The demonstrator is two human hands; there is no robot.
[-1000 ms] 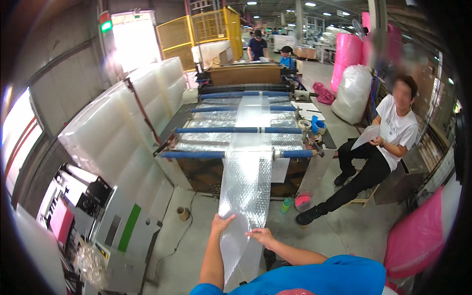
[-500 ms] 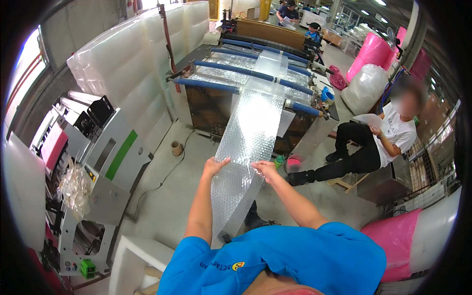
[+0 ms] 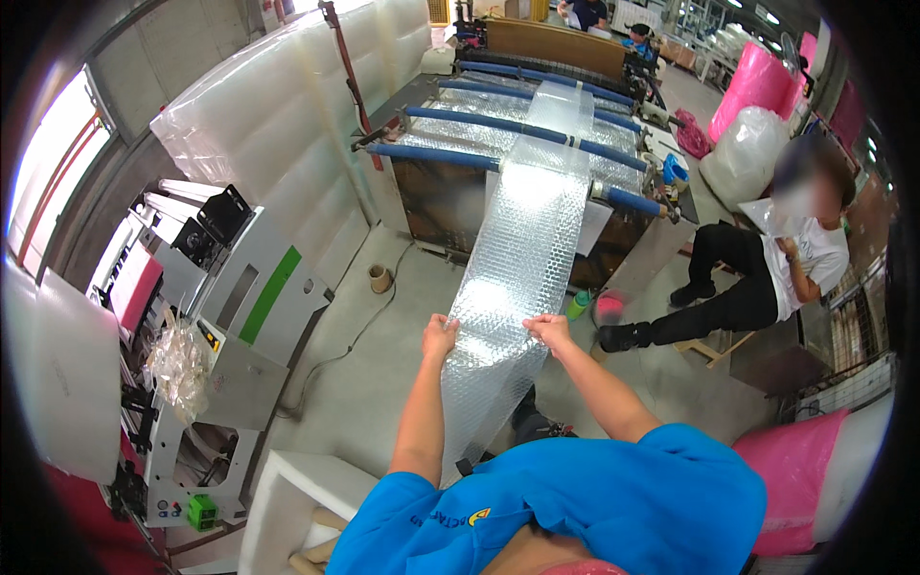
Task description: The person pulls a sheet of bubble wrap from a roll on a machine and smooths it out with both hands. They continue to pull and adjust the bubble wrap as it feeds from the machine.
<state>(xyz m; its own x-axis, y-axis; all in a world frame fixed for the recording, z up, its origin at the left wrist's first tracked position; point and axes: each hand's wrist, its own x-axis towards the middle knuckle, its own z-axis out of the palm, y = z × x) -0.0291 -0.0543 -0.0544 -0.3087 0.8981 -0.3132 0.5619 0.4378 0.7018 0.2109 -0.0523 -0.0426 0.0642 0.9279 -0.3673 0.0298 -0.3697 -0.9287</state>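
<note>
A long strip of clear bubble wrap [image 3: 527, 230] runs from the blue rollers [image 3: 537, 129] of a machine down toward my body. At its left edge my left hand [image 3: 440, 336] is closed on the film. My right hand [image 3: 549, 331] pinches the opposite edge at about the same height. Between the hands the strip lies fairly flat and shines with glare. Below them it hangs on toward my blue shirt, where the lower end is partly hidden.
To the left stands a grey machine with a green stripe [image 3: 270, 295]. A cardboard core [image 3: 380, 279] and a cable lie on the floor. At right a person [image 3: 767, 259] sits holding a sheet. Pink rolls [image 3: 752, 93] stand behind; tall wrapped stacks [image 3: 287, 105] line the back left.
The view has shifted, so the scene sits further right. The strip between my hands looks flatter and wider, and its right edge is no longer folded. Both hands still grip it.
</note>
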